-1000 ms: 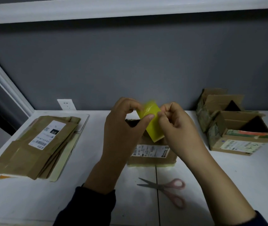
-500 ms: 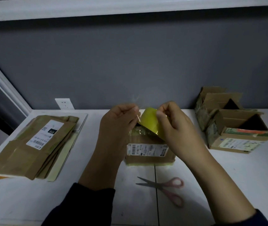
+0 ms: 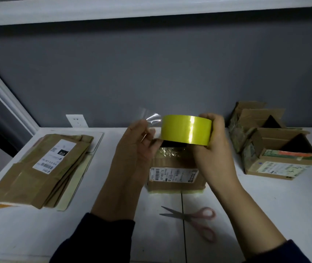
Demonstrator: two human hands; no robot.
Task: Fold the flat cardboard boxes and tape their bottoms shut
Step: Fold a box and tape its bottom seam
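Observation:
My right hand (image 3: 211,149) grips a yellow tape roll (image 3: 186,129) held on edge above the table. My left hand (image 3: 134,149) pinches the loose clear tape end (image 3: 152,118) peeled off the roll's left side. Below both hands a folded cardboard box (image 3: 176,177) with a white label stands on the white table (image 3: 265,205), old tape shining on its top. A stack of flat cardboard boxes (image 3: 43,168) lies at the left.
Pink-handled scissors (image 3: 191,218) lie on the table in front of the box. Two folded open boxes (image 3: 276,149) stand at the right against the grey wall. A white wall socket (image 3: 76,120) sits behind the flat stack.
The roll has turned so its yellow band faces me. My left hand has drawn a short length of clear tape off it to the left.

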